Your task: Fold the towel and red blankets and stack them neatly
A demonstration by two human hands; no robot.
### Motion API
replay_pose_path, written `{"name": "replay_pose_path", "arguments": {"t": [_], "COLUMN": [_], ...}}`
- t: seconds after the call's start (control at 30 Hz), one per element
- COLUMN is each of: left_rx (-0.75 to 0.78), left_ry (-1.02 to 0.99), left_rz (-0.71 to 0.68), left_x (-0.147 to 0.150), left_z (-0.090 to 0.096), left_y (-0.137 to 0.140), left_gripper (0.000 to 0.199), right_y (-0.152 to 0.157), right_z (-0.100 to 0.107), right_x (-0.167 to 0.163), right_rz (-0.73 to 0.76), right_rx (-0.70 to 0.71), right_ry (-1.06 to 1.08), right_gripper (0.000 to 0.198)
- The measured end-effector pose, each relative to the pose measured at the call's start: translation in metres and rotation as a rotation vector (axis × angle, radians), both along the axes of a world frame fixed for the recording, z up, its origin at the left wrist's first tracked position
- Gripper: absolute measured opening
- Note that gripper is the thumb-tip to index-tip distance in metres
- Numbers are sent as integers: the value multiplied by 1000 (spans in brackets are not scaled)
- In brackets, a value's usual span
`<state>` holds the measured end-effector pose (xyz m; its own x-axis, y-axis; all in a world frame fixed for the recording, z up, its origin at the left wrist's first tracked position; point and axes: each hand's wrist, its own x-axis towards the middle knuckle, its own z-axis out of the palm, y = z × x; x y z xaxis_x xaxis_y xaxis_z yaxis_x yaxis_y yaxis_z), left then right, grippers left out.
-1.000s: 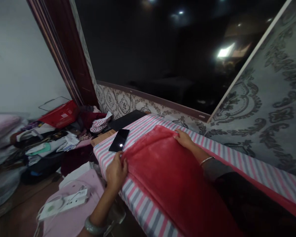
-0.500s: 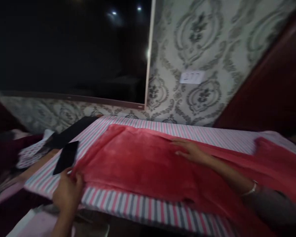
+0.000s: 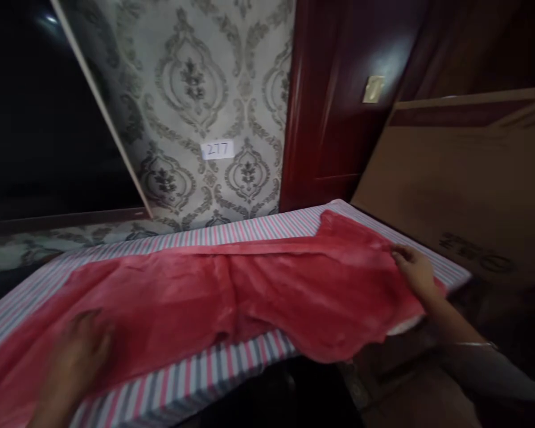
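Observation:
A red plush cloth (image 3: 160, 309) lies stretched lengthwise over a table with a pink, grey and white striped cover (image 3: 249, 355). Folds and wrinkles run across its middle, and its right part hangs over the near edge. At the right end, my right hand (image 3: 415, 272) has its thumb and fingers closed on the upper edge of the red cloth. My left hand (image 3: 78, 353) is over the left part of the same cloth, blurred by motion, so its finger position is unclear.
Behind the table are a patterned wall with a paper marked 277 (image 3: 217, 150) and a dark screen (image 3: 49, 119). A dark red door (image 3: 330, 119) stands further right. A large cardboard box (image 3: 463, 178) is close to the table's right end.
The view has swung right. My right hand has moved from the cloth's middle to its right end and closed there. My left hand has left the cloth's left edge and is over its surface.

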<state>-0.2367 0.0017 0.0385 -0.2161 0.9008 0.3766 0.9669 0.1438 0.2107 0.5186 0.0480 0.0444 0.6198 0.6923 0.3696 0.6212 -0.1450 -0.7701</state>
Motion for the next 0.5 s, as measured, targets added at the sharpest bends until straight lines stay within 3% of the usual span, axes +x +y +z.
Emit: {"name": "replay_pose_path", "arguments": {"t": [0.13,0.23,0.4,0.5], "left_rx": [-63,-45,-54,-114], "left_ry": [-114,-101,14,86], "left_rz": [-250,-402,-710,-812], "left_x": [77,127,226,282], "left_z": [-3,-6,19,33], "left_y": [76,117,146,154], "left_gripper": [34,33,41,44], "right_y": [-13,-15,-4,8], "right_z": [-17,-30,-38,-37], "right_x": [36,58,87,97], "right_rz": [-141,-210,-270,-285], "right_rx": [-57,-101,-186,-262], "right_ry": [-26,-38,-71,-82], "right_gripper": [40,45,52,56]}}
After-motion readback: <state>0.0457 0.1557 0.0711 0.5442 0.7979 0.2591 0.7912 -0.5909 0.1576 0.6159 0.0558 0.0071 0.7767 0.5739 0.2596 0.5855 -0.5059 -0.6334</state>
